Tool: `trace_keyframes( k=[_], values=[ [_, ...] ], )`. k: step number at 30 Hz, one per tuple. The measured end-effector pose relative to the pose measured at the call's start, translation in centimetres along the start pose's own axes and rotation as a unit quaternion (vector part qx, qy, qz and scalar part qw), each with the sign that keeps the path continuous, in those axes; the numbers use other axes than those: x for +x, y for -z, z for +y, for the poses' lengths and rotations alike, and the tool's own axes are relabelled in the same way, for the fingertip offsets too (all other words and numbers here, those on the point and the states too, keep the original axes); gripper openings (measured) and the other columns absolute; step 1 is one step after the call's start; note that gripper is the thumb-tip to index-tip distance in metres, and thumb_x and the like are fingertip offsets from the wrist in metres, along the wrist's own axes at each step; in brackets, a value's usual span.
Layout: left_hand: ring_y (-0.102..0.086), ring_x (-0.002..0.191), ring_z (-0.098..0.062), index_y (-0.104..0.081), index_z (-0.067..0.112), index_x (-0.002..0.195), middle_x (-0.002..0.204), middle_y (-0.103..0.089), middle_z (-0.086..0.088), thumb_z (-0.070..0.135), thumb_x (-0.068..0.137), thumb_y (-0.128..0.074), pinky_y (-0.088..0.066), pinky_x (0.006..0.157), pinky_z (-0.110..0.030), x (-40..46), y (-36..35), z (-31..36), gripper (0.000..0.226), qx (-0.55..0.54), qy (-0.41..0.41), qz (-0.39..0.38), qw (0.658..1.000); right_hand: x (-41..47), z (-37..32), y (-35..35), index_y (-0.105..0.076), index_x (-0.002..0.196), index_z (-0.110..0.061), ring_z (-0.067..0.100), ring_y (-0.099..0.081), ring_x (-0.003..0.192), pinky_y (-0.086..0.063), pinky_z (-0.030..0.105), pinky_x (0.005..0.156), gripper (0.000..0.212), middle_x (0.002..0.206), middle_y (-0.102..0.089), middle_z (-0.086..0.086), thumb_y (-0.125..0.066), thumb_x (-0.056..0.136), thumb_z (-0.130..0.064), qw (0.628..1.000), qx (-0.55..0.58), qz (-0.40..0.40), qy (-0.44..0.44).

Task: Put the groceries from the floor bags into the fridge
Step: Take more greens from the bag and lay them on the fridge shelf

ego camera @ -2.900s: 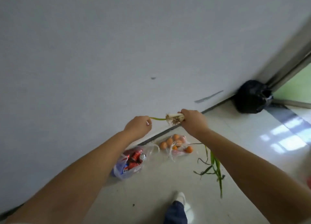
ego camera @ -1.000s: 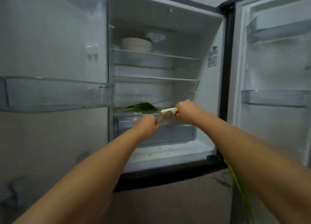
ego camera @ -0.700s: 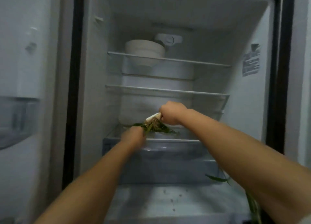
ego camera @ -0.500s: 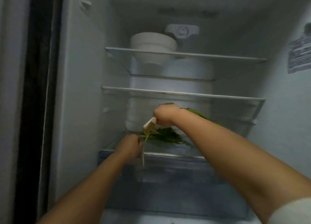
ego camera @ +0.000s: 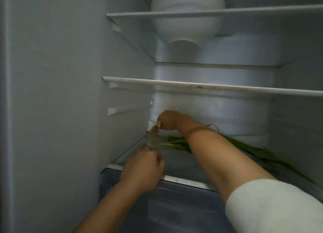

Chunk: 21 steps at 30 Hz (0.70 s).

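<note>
We have the fridge open, its lowest glass shelf free toward the back wall, with low headroom under the middle shelf. Our right hand grips the scallion by its root end near the shelf's back left corner; our left hand pinches a strand at the front edge. The long leaves could snag there and tear.

Bowl: you see a white bowl on the top glass shelf, far back.

Green onion lying across fridge shelf, white root end raised
</note>
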State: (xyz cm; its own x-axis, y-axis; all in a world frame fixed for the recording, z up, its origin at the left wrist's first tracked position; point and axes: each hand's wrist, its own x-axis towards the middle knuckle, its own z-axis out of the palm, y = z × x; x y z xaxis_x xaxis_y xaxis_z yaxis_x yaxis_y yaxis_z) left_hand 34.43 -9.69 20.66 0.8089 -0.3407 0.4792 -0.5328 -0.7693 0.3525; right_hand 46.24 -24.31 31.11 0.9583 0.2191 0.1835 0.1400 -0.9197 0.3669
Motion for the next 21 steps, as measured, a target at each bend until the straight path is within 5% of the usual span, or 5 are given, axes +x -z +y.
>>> trace_keyframes(
  k=[7, 13, 17, 21],
  values=[
    [-0.055, 0.105, -0.021, -0.065, 0.025, 0.101, 0.114, -0.058, -0.001, 0.036, 0.093, -0.044, -0.044, 0.083, -0.031, -0.2, 0.4, 0.1, 0.025, -0.001, -0.005, 0.001, 1.0, 2.5, -0.6, -3.1, -0.064, 0.109, -0.009, 0.028, -0.064, 0.095, -0.048, 0.033, 0.071, 0.036, 0.113, -0.064, 0.008, -0.061, 0.082, -0.033, 0.993, -0.061, -0.099, -0.026],
    [-0.056, 0.101, -0.023, -0.066, 0.027, 0.094, 0.111, -0.061, -0.003, 0.034, 0.09, -0.046, -0.046, 0.083, -0.035, 0.0, 0.3, -0.2, 0.022, -0.01, -0.003, -0.011, 1.0, 1.1, -0.1, -0.3, -0.049, 0.135, -0.013, 0.029, -0.046, 0.128, -0.04, 0.045, 0.105, 0.059, 0.145, -0.043, 0.008, -0.064, 0.084, -0.04, 0.99, -0.017, -0.136, -0.037],
    [-0.057, 0.098, -0.025, -0.066, 0.025, 0.091, 0.11, -0.061, -0.004, 0.033, 0.09, -0.048, -0.048, 0.082, -0.036, 0.0, 0.4, -0.2, 0.02, -0.009, -0.006, -0.024, 1.0, -3.7, -0.9, 1.5, -0.046, 0.137, -0.008, 0.029, -0.044, 0.128, -0.038, 0.036, 0.105, 0.047, 0.144, -0.042, 0.011, -0.05, 0.096, -0.031, 0.995, 0.032, -0.093, -0.03],
    [-0.06, 0.089, -0.026, -0.062, 0.023, 0.074, 0.099, -0.067, -0.008, 0.028, 0.086, -0.051, -0.051, 0.077, -0.034, -0.2, 1.0, 0.3, 0.017, -0.022, -0.002, -0.041, 0.999, -9.0, -2.3, 1.6, -0.055, 0.126, -0.018, 0.026, -0.05, 0.12, -0.038, 0.025, 0.088, 0.035, 0.135, -0.051, 0.008, -0.048, 0.096, -0.032, 0.996, 0.076, -0.032, -0.024]
  ],
)
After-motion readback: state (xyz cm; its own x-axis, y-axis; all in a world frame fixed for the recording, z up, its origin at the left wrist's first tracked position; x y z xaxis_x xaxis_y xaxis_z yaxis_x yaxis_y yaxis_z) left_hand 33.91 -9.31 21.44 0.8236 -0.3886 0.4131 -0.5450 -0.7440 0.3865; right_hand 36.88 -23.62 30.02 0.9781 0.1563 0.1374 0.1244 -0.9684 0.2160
